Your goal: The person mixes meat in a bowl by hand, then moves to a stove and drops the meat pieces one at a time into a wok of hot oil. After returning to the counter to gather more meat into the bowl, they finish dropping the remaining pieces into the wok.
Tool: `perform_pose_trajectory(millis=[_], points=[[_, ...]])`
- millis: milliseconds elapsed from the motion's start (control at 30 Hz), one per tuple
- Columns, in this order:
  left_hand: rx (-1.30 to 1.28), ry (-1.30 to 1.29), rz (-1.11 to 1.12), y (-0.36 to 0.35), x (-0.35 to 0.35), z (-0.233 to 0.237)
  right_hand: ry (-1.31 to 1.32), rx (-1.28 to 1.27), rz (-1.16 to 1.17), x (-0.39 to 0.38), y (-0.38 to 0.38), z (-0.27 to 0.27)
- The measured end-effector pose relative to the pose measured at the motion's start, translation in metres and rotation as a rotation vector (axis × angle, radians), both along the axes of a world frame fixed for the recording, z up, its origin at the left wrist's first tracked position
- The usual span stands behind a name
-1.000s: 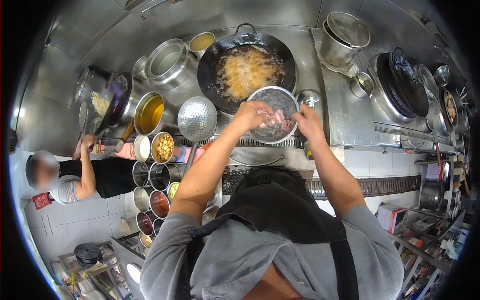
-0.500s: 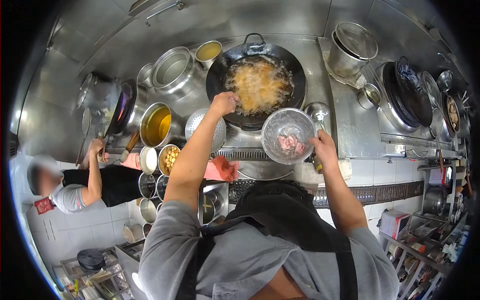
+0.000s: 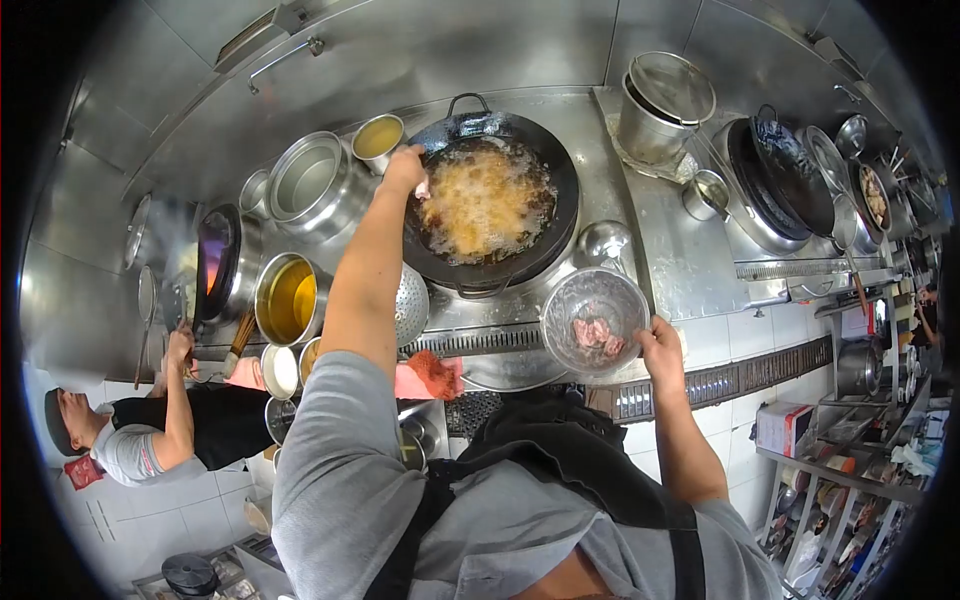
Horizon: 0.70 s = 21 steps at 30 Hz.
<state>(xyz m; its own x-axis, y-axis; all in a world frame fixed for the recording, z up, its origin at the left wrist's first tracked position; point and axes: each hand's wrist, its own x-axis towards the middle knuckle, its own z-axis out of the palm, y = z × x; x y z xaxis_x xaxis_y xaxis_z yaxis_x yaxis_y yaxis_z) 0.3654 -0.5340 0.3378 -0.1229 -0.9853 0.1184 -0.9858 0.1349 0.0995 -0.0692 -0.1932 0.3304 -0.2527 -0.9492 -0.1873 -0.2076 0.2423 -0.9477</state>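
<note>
Now | wok [image 3: 563,190] — bubbling oil [image 3: 487,200] | R hand [image 3: 662,345] holds bowl [image 3: 562,300] w/ meat [image 3: 596,332]

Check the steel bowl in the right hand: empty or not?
Not empty: pink meat pieces lie at the bottom of the steel bowl.

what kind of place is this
Most likely a commercial restaurant kitchen: a large wok of bubbling oil on a stainless steel range, a cluster of steel pots with oil and seasonings beside it, and a co-worker at a second wok.
</note>
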Motion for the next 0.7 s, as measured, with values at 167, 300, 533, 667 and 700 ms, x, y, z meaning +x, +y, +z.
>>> perform_pose_trajectory(millis=[167, 300, 533, 667, 700], points=[[-0.429, 0.254, -0.157, 0.018, -0.041, 0.079, 0.088, 0.062, 0.038, -0.007, 0.002, -0.005], [-0.367, 0.46, -0.362, 0.131, -0.119, 0.15, 0.251, -0.018, 0.068, 0.004, -0.016, -0.007], [0.502, 0.142, -0.392, 0.216, -0.182, 0.074, 0.186, -0.184, 0.165, 0.041, -0.052, 0.045], [0.413, 0.525, -0.329, 0.259, -0.205, 0.043, 0.255, -0.214, 0.238, 0.051, -0.057, 0.05], [0.342, 0.547, -0.342, 0.266, -0.21, 0.034, 0.247, -0.222, 0.262, 0.054, -0.057, 0.045]])
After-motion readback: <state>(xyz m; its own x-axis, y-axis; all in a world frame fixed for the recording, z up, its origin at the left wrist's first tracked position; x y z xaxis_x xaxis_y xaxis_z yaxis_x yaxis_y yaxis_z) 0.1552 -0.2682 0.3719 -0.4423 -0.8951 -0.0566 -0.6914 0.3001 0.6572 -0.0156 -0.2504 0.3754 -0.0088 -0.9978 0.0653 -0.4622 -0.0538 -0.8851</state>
